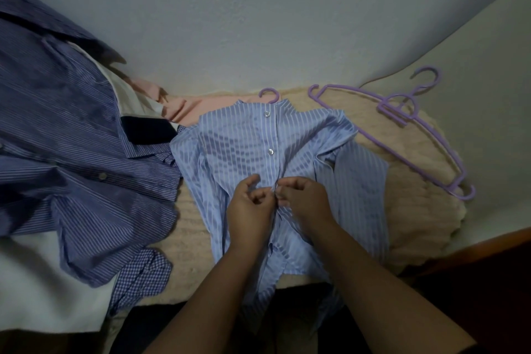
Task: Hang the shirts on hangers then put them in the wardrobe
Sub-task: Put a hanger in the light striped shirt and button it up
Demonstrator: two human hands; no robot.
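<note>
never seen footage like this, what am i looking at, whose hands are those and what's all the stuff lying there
There is no machine here. One camera worn on a person's head looks down at their own two bare hands. The left hand and right hand pinch the front edges of a light blue striped shirt, apparently at its buttons. The shirt lies on a cream blanket, with a purple hook poking out at its collar. To the right lie spare purple hangers. To the left lies a dark blue striped shirt over a pile of other clothes.
</note>
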